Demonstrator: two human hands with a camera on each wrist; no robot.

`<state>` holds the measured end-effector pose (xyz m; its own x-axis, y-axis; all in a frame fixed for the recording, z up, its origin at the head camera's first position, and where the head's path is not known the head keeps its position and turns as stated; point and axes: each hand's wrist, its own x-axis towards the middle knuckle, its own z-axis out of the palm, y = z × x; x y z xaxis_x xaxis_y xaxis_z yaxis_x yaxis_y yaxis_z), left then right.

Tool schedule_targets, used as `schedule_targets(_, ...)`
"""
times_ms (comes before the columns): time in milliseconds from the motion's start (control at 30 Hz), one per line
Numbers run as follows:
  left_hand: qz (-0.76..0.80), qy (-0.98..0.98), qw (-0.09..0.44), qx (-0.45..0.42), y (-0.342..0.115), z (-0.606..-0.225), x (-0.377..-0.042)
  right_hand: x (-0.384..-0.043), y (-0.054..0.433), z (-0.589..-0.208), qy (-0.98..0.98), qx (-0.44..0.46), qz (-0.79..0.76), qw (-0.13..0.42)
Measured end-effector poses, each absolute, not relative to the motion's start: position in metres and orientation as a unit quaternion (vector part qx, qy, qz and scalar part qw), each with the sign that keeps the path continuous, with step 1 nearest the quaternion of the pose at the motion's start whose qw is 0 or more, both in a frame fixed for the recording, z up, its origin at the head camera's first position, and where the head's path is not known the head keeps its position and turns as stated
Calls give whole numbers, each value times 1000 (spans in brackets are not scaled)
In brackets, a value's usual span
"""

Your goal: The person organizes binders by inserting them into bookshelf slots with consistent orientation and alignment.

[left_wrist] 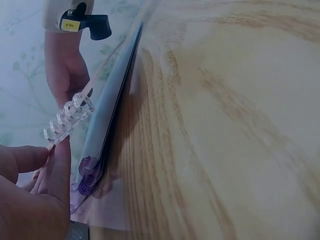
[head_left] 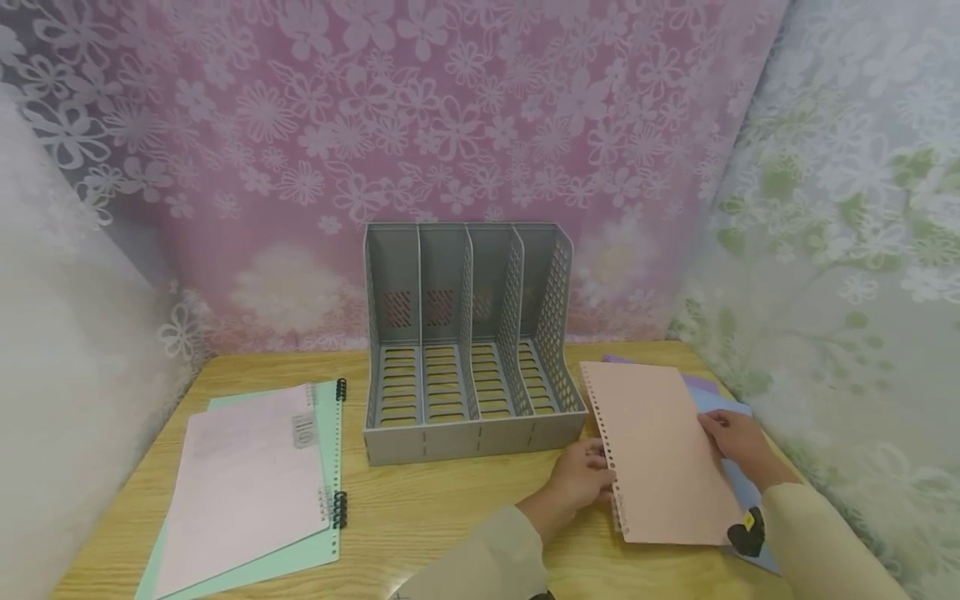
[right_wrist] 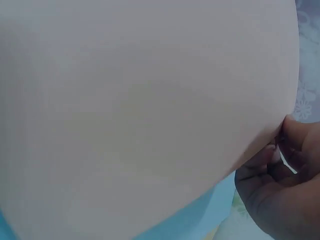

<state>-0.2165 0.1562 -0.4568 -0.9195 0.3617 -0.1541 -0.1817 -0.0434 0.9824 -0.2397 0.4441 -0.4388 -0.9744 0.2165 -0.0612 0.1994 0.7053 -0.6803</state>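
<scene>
Both hands hold a peach spiral notebook (head_left: 656, 450) at the right side of the table, raised over other notebooks. At its bound edge, my left hand (head_left: 579, 479) pinches it between thumb and fingers, close to the clear binding coil (left_wrist: 67, 117). The right hand (head_left: 738, 442) grips the opposite edge, thumb on top and fingers curled below, as the right wrist view shows. Underneath, a blue notebook (head_left: 750, 492) and a purple notebook (head_left: 701, 385) are mostly covered. Purple coils (left_wrist: 90, 175) show at the stack's edge in the left wrist view.
A grey file rack (head_left: 476, 442) with several upright compartments stands at the table's back middle. On the left, a pink notebook (head_left: 243, 475) lies over a mint green notebook (head_left: 330, 458) with black coils. Floral cloth walls (head_left: 465, 125) border the wooden table (head_left: 420, 517).
</scene>
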Motion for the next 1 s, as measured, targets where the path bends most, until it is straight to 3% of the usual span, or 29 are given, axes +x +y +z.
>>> schedule_targets(600,689,690,185,122,120,-443,-223,-239,446,-440,-822,-38,566,-46)
schedule_targets(1000,662,707,197,155,77,-453,-226,-237,430,-445,-748,40,648,-134)
